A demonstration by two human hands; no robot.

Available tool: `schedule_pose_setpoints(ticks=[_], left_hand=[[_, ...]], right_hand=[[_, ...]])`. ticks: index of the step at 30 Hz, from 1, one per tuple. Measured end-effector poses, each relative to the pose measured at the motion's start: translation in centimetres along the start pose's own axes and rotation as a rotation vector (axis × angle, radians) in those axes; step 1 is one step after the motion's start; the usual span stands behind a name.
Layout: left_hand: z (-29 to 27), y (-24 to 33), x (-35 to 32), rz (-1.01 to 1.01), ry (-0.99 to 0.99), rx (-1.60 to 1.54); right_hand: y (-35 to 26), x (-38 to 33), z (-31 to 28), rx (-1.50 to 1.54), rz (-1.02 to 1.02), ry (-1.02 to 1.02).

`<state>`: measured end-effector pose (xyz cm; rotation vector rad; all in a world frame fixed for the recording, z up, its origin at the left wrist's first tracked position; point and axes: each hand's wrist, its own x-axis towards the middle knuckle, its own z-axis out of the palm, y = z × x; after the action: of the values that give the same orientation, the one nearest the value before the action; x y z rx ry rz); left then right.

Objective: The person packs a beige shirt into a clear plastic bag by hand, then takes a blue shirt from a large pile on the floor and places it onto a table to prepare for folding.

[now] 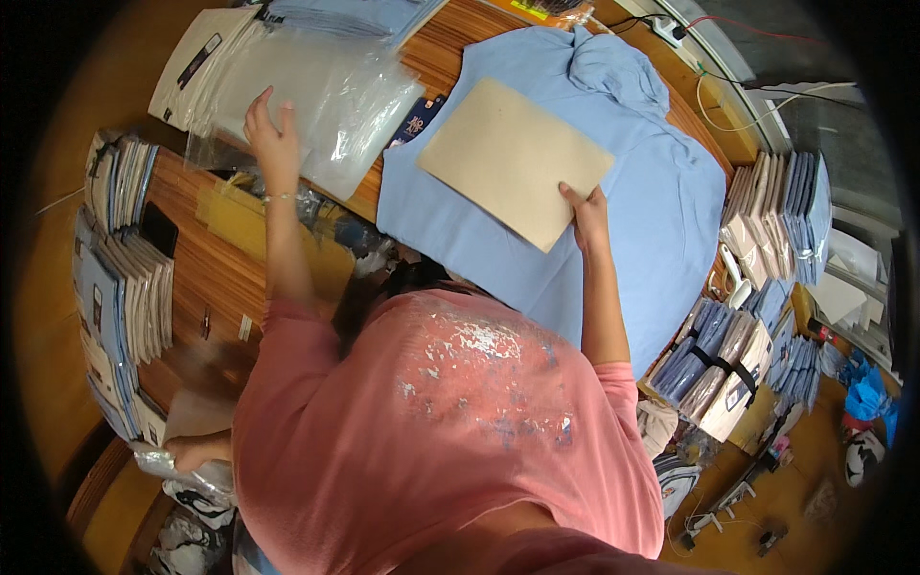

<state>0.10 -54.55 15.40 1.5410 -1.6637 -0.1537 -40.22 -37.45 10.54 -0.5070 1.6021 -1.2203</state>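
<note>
My left hand [274,146] is raised over a stack of clear plastic bags [335,115], its fingers apart and nothing held in them. A tan cardboard sheet [513,158] is gripped at its lower right edge by my right hand [591,218], with the thumb on top. Under the sheet, a light blue garment [661,220] lies spread on the table, with bunched cloth at its far end. Between the bags and the garment, a dark blue tag [414,123] shows in part.
Folded garments in bags stand in rows at the left [144,287] and right [757,216]. Another person's hand [201,448] touches clear plastic at the lower left. Strapped packs [714,364] lie at the right. Cables [728,115] run along the far right edge.
</note>
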Motion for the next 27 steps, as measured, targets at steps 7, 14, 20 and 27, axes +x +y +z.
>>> schedule_pose_setpoints(ticks=[7, 14, 20, 27], left_hand=[[1.4, -2.5, -2.3, 0.058, -0.315, 0.306], [5.6, -6.4, 3.3, 0.263, -0.480, 0.336], [4.6, -3.3, 2.7, 0.139, -0.298, 0.232], [5.8, -3.9, -1.1, 0.006, -0.224, 0.365]], right_hand=[[-1.7, 0.1, 0.2, -0.212, -0.038, 0.041], [-0.9, 0.7, -1.3, -0.458, -0.195, -0.044], [-1.2, 0.6, -2.0, -0.743, -0.176, -0.021], [-1.0, 0.3, -1.4, -0.650, -0.178, -0.018]])
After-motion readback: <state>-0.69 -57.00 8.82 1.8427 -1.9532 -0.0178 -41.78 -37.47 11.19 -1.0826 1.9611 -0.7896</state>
